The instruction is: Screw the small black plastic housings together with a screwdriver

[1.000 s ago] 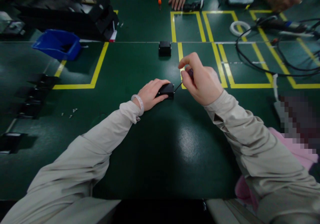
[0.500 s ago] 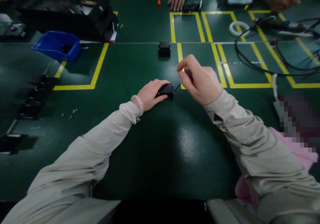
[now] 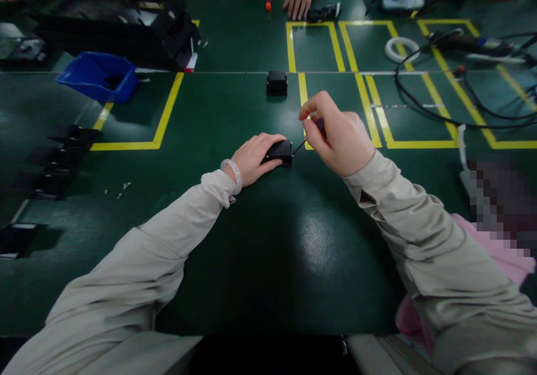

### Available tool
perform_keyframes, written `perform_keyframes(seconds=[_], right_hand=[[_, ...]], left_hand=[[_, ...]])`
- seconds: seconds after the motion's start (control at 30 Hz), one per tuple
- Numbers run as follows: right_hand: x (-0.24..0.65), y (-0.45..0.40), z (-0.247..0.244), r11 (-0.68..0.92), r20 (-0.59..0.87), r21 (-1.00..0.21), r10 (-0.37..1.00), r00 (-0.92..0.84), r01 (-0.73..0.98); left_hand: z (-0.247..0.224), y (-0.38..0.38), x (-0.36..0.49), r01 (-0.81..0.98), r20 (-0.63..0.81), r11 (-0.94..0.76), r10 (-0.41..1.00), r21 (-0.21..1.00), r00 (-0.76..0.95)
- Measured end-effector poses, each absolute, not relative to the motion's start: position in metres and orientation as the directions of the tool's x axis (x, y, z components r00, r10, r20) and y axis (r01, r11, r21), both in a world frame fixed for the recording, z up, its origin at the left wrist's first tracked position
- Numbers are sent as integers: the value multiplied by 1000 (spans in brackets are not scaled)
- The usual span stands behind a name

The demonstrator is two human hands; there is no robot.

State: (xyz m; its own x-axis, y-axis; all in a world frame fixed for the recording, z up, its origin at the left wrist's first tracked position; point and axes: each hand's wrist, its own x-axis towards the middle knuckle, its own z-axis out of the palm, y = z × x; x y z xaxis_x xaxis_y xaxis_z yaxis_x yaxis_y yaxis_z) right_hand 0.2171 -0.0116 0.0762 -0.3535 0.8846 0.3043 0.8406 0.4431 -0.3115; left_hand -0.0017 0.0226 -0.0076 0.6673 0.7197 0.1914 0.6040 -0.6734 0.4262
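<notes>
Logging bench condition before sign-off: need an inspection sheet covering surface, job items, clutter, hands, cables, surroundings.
Surface: green tabletop, marked with yellow tape.
Job items: near black block; thin-shafted tool, tip at that block's right end; second black block beyond.
Clutter: small loose pieces, possibly screws; blue bin; white ring.
Hands: left hand grips near block; right hand holds tool.
Cables: black cable, looped at right.
Surroundings: another person's hand across the table.

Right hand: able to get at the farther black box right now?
Probably yes: nothing visible blocks the right hand from the farther black box, though its grip on the screwdriver would likely need to loosen first.
</notes>
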Motion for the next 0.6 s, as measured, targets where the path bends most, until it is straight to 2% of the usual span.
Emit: perform_keyframes(seconds=[0.17, 0.6], right_hand=[[220, -8, 71, 503, 369, -283, 843, -392, 817], [218, -10, 73, 468, 330, -318, 870, -366, 824]], left_hand=[[-8, 22, -2, 609, 190, -673, 721, 419, 667], [-8, 21, -3, 613, 202, -678, 720, 406, 664]])
